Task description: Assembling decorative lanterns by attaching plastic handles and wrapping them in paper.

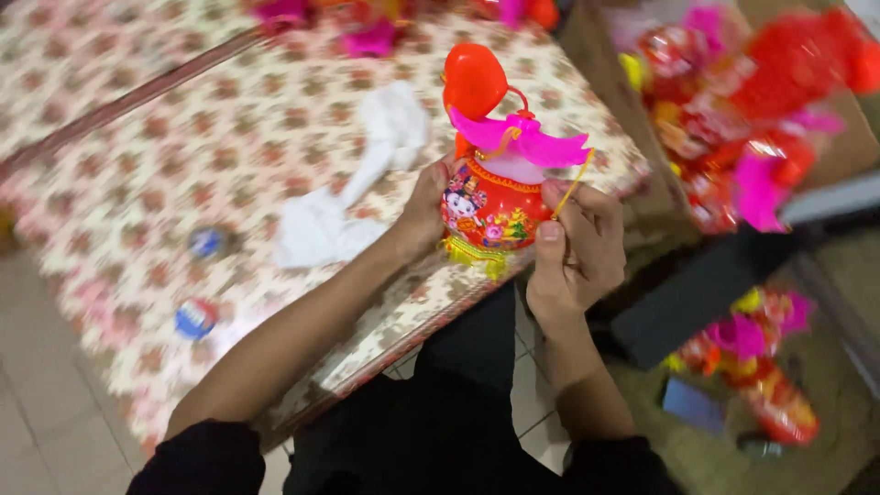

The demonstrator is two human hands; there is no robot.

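Hands [423,213] [576,246] clasp red lantern [490,206] near white cloth [353,183] and lantern box [733,119].

home workspace, prob. small craft/assembly setup. floral-print cloth [137,165] over a low table, tiled floor [37,403] beneath. cardboard box [825,156] full of red/pink toy lanterns [733,110], more lanterns on the floor [761,367]. white rag [367,174] and small caps [196,317] lying on cloth.

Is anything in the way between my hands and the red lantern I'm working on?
Nothing visible. The left hand already holds the lantern by its side, and the right hand pinches the yellow string beside it.
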